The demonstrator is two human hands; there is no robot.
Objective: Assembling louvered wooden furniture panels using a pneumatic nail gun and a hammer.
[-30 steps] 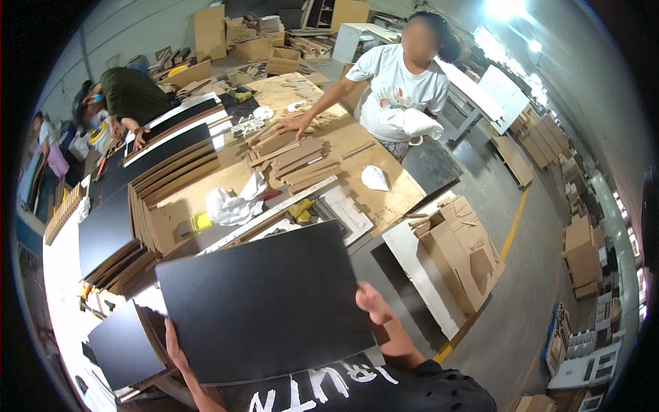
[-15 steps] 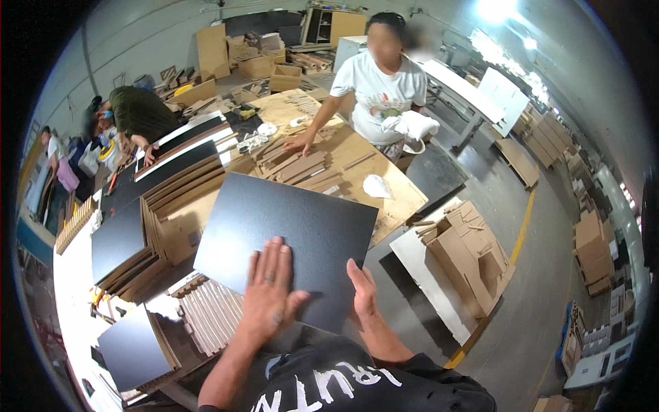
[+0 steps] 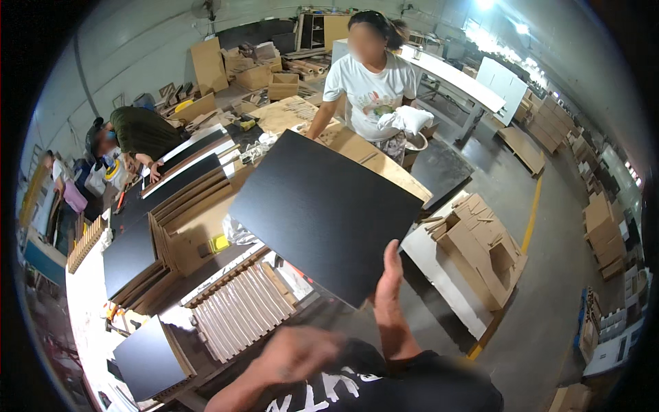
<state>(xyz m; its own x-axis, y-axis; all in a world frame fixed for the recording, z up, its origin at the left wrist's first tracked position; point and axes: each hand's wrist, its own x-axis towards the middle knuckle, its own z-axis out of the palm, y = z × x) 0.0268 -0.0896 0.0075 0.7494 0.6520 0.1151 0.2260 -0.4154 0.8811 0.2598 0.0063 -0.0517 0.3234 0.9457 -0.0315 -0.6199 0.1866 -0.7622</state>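
A square black panel (image 3: 329, 213) with a smooth face is tilted up in front of me. My right hand (image 3: 388, 281) grips its lower right edge, thumb raised at the near side; the other fingers are hidden behind the panel. Close to my chest, off the panel, is my left hand (image 3: 305, 351), smeared by motion, so its fingers cannot be made out. Left of the panel lies a row of wrapped pale strips (image 3: 240, 312). Beside them are a stack of black panels (image 3: 130, 257) and a smaller black-topped stack (image 3: 152, 360).
Across the workbench (image 3: 285, 113) a person in a white shirt (image 3: 371, 93) stands with an arm reaching down. At far left another person (image 3: 144, 130) bends over long boards. To the right, a cardboard box (image 3: 473, 254) with scraps rests on a white board on the floor.
My left hand has left the panel's face and drawn back toward my chest. The panel has shifted right and turned, still in my right hand. The white-shirted person's arm has moved back.
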